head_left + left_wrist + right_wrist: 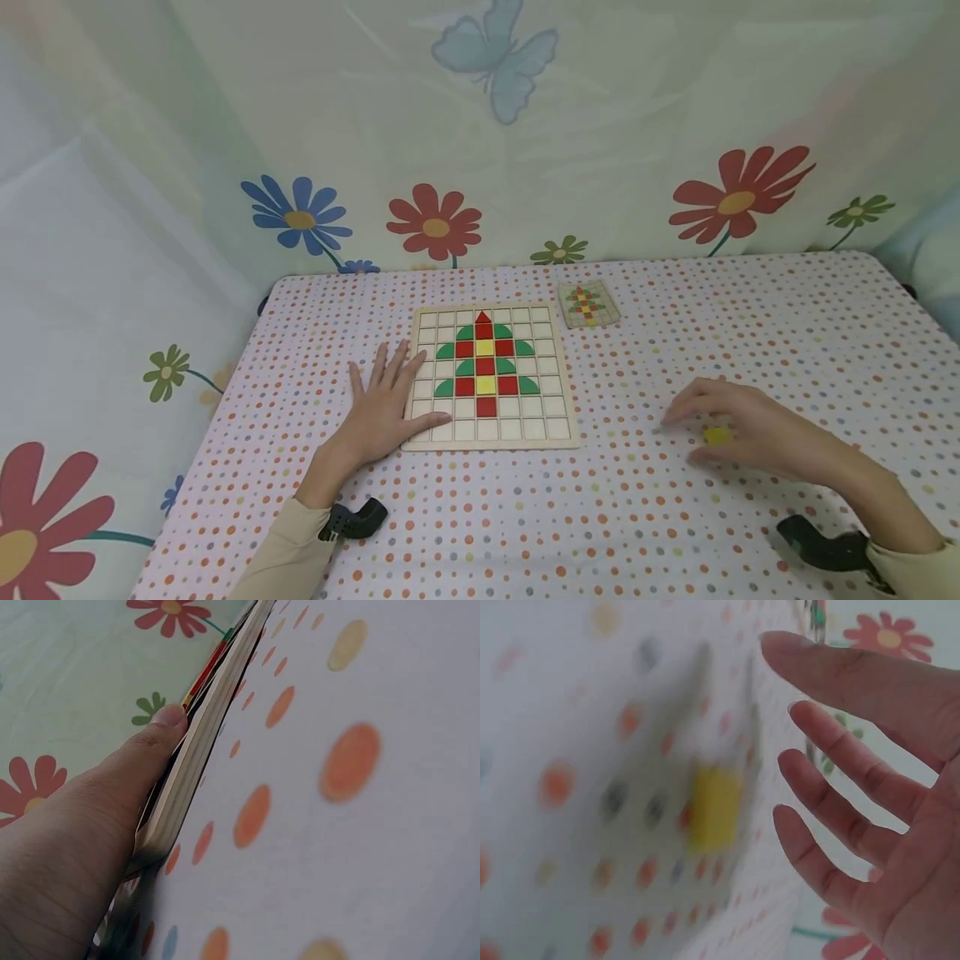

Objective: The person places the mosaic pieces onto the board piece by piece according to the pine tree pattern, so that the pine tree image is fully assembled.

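A wooden grid board [491, 445] lies on the table, carrying a tree pattern of red squares, yellow squares, green rounded pieces and a red triangle [483, 318] at its top. My left hand [377, 417] rests spread over the board's left edge. In the left wrist view its thumb [112, 780] lies along the rim. To the right, my right hand [768, 435] hovers with fingers loosely bent around the space above a yellow square piece [717, 435]. In the right wrist view that yellow piece [716, 808] is blurred, apart from the fingers [832, 780], and appears to lie on the cloth.
A small pattern card [588, 304] with a similar tree picture lies just beyond the board's upper right corner. A dotted cloth [525, 525] covers the table. Behind it hangs a flowered curtain [360, 108].
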Available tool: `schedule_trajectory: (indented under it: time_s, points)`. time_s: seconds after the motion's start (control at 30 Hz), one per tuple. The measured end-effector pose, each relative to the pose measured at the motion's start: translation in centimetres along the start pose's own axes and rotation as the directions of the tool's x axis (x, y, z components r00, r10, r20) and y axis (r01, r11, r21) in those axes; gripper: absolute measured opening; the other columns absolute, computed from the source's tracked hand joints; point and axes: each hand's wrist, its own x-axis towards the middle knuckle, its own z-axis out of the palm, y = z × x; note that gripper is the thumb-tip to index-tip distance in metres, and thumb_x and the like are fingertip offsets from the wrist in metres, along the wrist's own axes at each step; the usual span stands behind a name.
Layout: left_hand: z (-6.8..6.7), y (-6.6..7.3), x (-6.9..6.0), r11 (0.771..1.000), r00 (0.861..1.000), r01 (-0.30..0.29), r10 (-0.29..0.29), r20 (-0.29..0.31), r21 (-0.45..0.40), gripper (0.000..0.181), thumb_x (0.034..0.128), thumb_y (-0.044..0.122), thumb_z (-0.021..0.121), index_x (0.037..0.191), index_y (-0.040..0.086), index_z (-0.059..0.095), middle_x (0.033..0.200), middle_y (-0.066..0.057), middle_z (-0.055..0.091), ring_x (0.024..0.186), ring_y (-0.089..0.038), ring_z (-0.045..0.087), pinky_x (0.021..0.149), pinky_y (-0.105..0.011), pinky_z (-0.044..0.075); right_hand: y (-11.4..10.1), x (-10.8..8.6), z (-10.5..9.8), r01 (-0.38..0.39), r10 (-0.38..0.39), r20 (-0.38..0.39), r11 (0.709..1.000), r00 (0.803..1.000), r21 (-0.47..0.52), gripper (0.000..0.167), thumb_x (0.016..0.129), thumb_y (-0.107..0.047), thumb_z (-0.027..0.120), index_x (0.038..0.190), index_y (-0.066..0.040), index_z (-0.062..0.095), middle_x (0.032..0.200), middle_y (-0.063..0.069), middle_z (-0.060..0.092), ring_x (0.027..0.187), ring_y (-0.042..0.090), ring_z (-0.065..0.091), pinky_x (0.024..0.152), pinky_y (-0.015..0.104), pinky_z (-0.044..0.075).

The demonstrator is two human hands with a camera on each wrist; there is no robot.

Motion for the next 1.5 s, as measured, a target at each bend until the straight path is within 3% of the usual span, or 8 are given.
schedule_trajectory:
  time_s: [0.2, 0.33, 0.6, 0.87, 1.0, 1.17, 1.33, 1.5]
  points:
    - [0.1, 0.1, 0.0, 1.000, 1.000, 0.001, -0.001, 0.009, 0.001, 0.106, 0.0891, 0.070, 0.067, 0.168, 0.014, 0.024, 0.176, -0.013, 0.005, 0.160, -0.042, -0.008, 0.115, -0.077, -0.013, 2.9, -2.6, 0.6, -0.075, 0.076, -0.013, 0.997, 0.997, 0.013, 0.041, 0.073, -0.003, 0.093, 0.107, -0.019, 0.076, 0.106, -0.006, 0.067, 0.089, -0.005, 0.059, 0.072, 0.024, 0.058]
    - [0.1, 0.1, 0.0, 1.000, 1.000, 0.002, -0.002, 0.014, -0.002, 0.106, 0.0890, 0.068, 0.068, 0.168, 0.014, 0.023, 0.176, -0.013, 0.004, 0.160, -0.042, -0.009, 0.115, -0.077, -0.014, 3.1, -2.6, 0.5, -0.106, 0.106, -0.037, 0.994, 0.994, -0.010, 0.039, 0.072, 0.000, 0.093, 0.105, -0.013, 0.077, 0.101, -0.007, 0.070, 0.085, -0.003, 0.063, 0.070, 0.023, 0.059]
    - [-0.1, 0.0, -0.2, 1.000, 1.000, 0.012, -0.012, 0.019, -0.001, 0.106, 0.0893, 0.067, 0.068, 0.168, 0.014, 0.023, 0.176, -0.013, 0.003, 0.160, -0.041, -0.010, 0.115, -0.076, -0.014, 3.2, -1.0, -1.0, -0.202, 0.198, 0.066, 0.978, 0.978, 0.053, 0.033, 0.071, 0.000, 0.093, 0.100, -0.003, 0.078, 0.095, 0.001, 0.073, 0.077, 0.003, 0.064, 0.065, 0.024, 0.057]
    - [-0.2, 0.0, -0.4, 1.000, 1.000, 0.015, -0.015, 0.011, 0.000, 0.106, 0.0891, 0.068, 0.068, 0.168, 0.013, 0.023, 0.176, -0.013, 0.004, 0.160, -0.042, -0.009, 0.115, -0.077, -0.014, 3.7, -0.2, -0.7, -0.150, 0.141, 0.075, 0.979, 0.987, 0.138, 0.031, 0.071, -0.001, 0.094, 0.097, -0.009, 0.077, 0.092, -0.002, 0.068, 0.076, 0.001, 0.059, 0.065, 0.024, 0.058]
    - [-0.2, -0.1, -0.5, 1.000, 1.000, 0.025, -0.025, 0.013, -0.003, 0.107, 0.0891, 0.068, 0.068, 0.168, 0.014, 0.022, 0.176, -0.013, 0.004, 0.160, -0.041, -0.010, 0.115, -0.076, -0.015, 3.4, 0.7, -0.2, -0.064, 0.058, 0.033, 0.977, 0.998, 0.203, 0.030, 0.073, -0.002, 0.093, 0.095, -0.011, 0.077, 0.094, -0.003, 0.069, 0.077, 0.002, 0.060, 0.065, 0.024, 0.057]
    - [0.0, -0.1, -0.3, 1.000, 1.000, 0.015, -0.015, 0.017, -0.012, 0.106, 0.0897, 0.069, 0.067, 0.168, 0.014, 0.023, 0.176, -0.013, 0.003, 0.160, -0.041, -0.010, 0.115, -0.077, -0.015, 1.1, 3.1, 0.3, 0.040, -0.042, -0.001, 0.962, 0.999, 0.268, 0.023, 0.079, 0.000, 0.089, 0.092, -0.013, 0.077, 0.094, -0.005, 0.070, 0.078, 0.003, 0.061, 0.067, 0.024, 0.057]
    - [-0.1, 0.1, -0.2, 1.000, 1.000, 0.004, -0.004, 0.009, -0.013, 0.106, 0.0896, 0.068, 0.068, 0.168, 0.014, 0.022, 0.176, -0.013, 0.004, 0.160, -0.041, -0.010, 0.115, -0.077, -0.015, -3.9, 6.4, 0.5, 0.089, -0.081, -0.041, 0.959, 0.996, 0.271, 0.019, 0.081, -0.003, 0.088, 0.090, -0.016, 0.079, 0.090, -0.007, 0.070, 0.082, 0.007, 0.063, 0.073, 0.024, 0.059]
    - [-0.3, 0.0, -0.2, 1.000, 1.000, 0.001, -0.001, 0.009, -0.006, 0.106, 0.0901, 0.068, 0.067, 0.169, 0.014, 0.022, 0.176, -0.012, 0.004, 0.160, -0.040, -0.009, 0.115, -0.076, -0.014, -8.4, 9.8, 1.8, 0.139, -0.127, -0.061, 0.944, 0.990, 0.298, 0.016, 0.083, -0.001, 0.087, 0.093, -0.012, 0.081, 0.091, -0.006, 0.070, 0.085, 0.012, 0.064, 0.077, 0.025, 0.060]
